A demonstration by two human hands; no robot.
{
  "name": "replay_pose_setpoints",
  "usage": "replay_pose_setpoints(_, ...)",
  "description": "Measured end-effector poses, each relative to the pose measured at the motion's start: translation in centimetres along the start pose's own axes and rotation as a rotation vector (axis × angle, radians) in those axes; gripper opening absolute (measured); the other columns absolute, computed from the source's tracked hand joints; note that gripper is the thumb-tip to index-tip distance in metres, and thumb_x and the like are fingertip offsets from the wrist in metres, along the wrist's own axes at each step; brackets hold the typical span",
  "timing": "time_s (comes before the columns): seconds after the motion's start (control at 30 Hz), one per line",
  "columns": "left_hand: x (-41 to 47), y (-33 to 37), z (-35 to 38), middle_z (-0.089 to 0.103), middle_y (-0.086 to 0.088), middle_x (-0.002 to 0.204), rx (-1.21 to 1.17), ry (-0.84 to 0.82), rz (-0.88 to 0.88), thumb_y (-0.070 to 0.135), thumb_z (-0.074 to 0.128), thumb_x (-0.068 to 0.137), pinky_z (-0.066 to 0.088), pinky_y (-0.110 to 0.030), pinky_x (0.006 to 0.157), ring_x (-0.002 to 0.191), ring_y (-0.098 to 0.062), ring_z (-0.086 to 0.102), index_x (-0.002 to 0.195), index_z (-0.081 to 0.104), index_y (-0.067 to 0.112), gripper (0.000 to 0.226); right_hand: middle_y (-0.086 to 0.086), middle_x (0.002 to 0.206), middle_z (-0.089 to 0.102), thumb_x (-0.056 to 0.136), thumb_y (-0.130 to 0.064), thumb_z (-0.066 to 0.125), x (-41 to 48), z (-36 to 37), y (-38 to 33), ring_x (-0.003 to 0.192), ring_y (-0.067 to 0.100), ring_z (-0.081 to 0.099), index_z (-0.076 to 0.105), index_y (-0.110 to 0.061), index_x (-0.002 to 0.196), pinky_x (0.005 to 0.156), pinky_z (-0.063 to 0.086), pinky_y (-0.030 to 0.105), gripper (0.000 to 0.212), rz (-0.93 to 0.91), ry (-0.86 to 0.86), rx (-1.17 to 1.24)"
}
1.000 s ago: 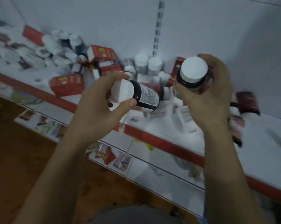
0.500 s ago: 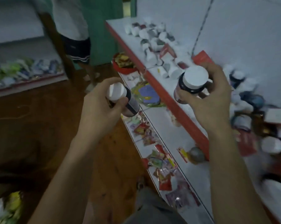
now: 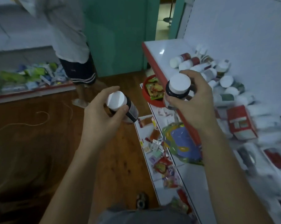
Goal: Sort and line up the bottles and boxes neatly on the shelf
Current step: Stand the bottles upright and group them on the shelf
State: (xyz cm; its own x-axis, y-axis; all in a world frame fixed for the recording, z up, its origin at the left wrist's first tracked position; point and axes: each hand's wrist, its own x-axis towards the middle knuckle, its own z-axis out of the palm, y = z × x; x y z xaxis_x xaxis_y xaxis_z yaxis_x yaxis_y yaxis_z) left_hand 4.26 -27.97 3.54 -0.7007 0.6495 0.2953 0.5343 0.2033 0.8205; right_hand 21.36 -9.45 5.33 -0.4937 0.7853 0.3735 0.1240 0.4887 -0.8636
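Note:
My left hand (image 3: 101, 117) grips a dark bottle with a white cap (image 3: 120, 105), tilted, out over the wooden floor. My right hand (image 3: 196, 101) grips a second dark bottle with a white cap (image 3: 178, 86), held upright at the red front edge of the white shelf (image 3: 160, 50). On the shelf lie several white-capped bottles (image 3: 199, 67) in a jumbled heap near the back wall, and a red and white box (image 3: 240, 122) lies tilted further right. That right part of the shelf is blurred.
A lower shelf (image 3: 162, 152) holds scattered snack packets and a red bowl (image 3: 151, 94) of packets. A person in a white shirt and dark shorts (image 3: 72, 50) stands at the back left beside another shelf of packets (image 3: 28, 76). A cord lies on the wooden floor.
My view has swung left along the shelf, bringing the aisle, the other person and the shelf's far end into sight. Both hands kept hold of their bottles; the left one moved out over the floor.

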Motion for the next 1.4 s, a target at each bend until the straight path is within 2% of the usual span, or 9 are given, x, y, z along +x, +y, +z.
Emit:
replay_pose_setpoints(0.3,20.8,-1.9,8.7,0.058,0.021,0.128,-0.105,-0.117,0.081,0.032,0.076,0.091,0.051,-0.023,0.088,0.117,-0.007,0.056,0.132,0.058,0.037,0.046,-0.018,0.127,0.059,0.074,-0.023,0.090,14.4,2.8,6.3,0.121,0.008,0.056,0.056,-0.030,0.128,0.097,0.054,0.042,0.064,0.071,0.085,-0.068)
replay_pose_setpoints(0.53,38.6,-2.1,16.1,0.060,0.014,0.132,-0.133,-0.351,0.234,0.031,0.078,0.088,0.049,-0.019,0.092,0.117,-0.006,0.055,0.133,0.060,0.031,0.049,-0.017,0.120,0.061,0.072,-0.018,0.090,27.5,3.2,10.7,0.111,0.003,0.060,0.058,-0.025,0.123,0.085,0.050,0.013,0.061,0.179,0.318,-0.136)
replay_pose_setpoints(0.77,52.2,-2.0,24.4,0.062,0.012,0.129,-0.081,-0.586,0.350,0.025,0.080,0.085,0.049,-0.032,0.099,0.115,-0.012,0.056,0.131,0.061,0.029,0.050,-0.015,0.114,0.061,0.072,-0.018,0.091,36.5,5.4,15.4,0.105,0.002,0.059,0.057,-0.023,0.118,0.085,0.047,0.011,0.057,0.283,0.365,-0.219)
replay_pose_setpoints(0.87,54.9,-2.5,28.3,0.064,0.006,0.131,-0.036,-0.675,0.385,0.025,0.079,0.087,0.047,-0.032,0.098,0.117,-0.019,0.059,0.132,0.061,0.027,0.049,-0.010,0.115,0.060,0.074,-0.018,0.089,37.3,7.1,18.0,0.104,0.008,0.058,0.054,-0.022,0.121,0.083,0.045,0.017,0.059,0.338,0.330,-0.300)
replay_pose_setpoints(0.97,56.1,-2.1,31.4,0.063,0.001,0.130,-0.031,-0.797,0.434,0.032,0.076,0.090,0.047,-0.031,0.096,0.112,-0.020,0.062,0.136,0.057,0.027,0.051,-0.009,0.133,0.052,0.075,-0.016,0.088,37.4,8.0,19.2,0.117,0.008,0.054,0.045,-0.025,0.139,0.097,0.049,0.028,0.078,0.360,0.447,-0.246)
replay_pose_setpoints(1.03,56.7,-1.6,32.4,0.059,0.000,0.132,0.014,-0.893,0.488,0.042,0.072,0.092,0.043,-0.028,0.091,0.112,-0.017,0.056,0.140,0.053,0.027,0.055,-0.013,0.140,0.046,0.076,-0.021,0.089,36.9,7.7,18.9,0.123,0.005,0.049,0.039,-0.030,0.145,0.101,0.047,0.025,0.086,0.371,0.484,-0.246)
replay_pose_setpoints(1.13,57.7,-0.5,32.7,0.058,-0.007,0.135,0.135,-0.897,0.600,0.055,0.064,0.092,0.044,-0.034,0.095,0.120,-0.025,0.056,0.140,0.054,0.024,0.058,-0.010,0.138,0.050,0.087,-0.037,0.078,35.4,6.5,18.2,0.121,0.006,0.053,0.038,-0.035,0.145,0.097,0.050,0.030,0.071,0.406,0.552,-0.243)
replay_pose_setpoints(1.23,57.7,2.8,33.4,0.059,-0.010,0.134,0.181,-0.849,0.766,0.055,0.061,0.093,0.043,-0.039,0.101,0.125,-0.028,0.054,0.139,0.056,0.021,0.057,0.003,0.123,0.057,0.095,-0.031,0.068,34.9,4.0,19.0,0.109,0.022,0.058,0.042,-0.029,0.141,0.091,0.051,0.041,0.053,0.488,0.657,-0.524)
replay_pose_setpoints(1.4,55.6,9.5,36.7,0.061,-0.001,0.138,0.339,-1.109,1.082,0.047,0.055,0.100,0.046,-0.039,0.103,0.123,-0.023,0.056,0.149,0.047,0.030,0.053,0.020,0.124,0.055,0.096,-0.028,0.060,36.8,1.0,21.0,0.115,0.042,0.052,0.041,-0.027,0.150,0.090,0.047,0.046,0.057,0.733,0.306,-0.941)
